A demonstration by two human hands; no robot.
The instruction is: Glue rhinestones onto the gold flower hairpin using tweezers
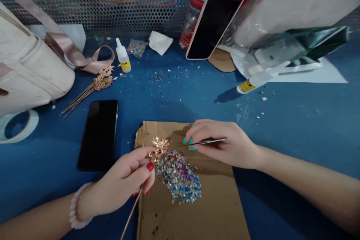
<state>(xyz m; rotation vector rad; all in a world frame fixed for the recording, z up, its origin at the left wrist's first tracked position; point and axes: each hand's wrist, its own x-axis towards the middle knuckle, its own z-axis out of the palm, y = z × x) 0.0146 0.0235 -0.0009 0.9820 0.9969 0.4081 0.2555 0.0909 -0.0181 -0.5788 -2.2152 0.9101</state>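
My left hand (126,180) is closed around a gold hairpin (159,143), whose flower-shaped head shows above the fingers while its thin stick slants down toward the bottom edge. Pinched in my right hand (219,140) is a pair of tweezers (206,142), its tips pointing left toward the flower but apart from it. Whether the tips carry anything is too small to tell. Just below both hands lies a pile of small multicoloured stones (180,178) on a piece of cardboard (216,202).
A black phone (98,135) lies left, near several gold hairpins (103,79) and a tape roll (30,125). Glue bottles (123,56) stand at the back left and right. Another phone (218,20) leans against a jar (197,3). A white bag (33,63) sits far left.
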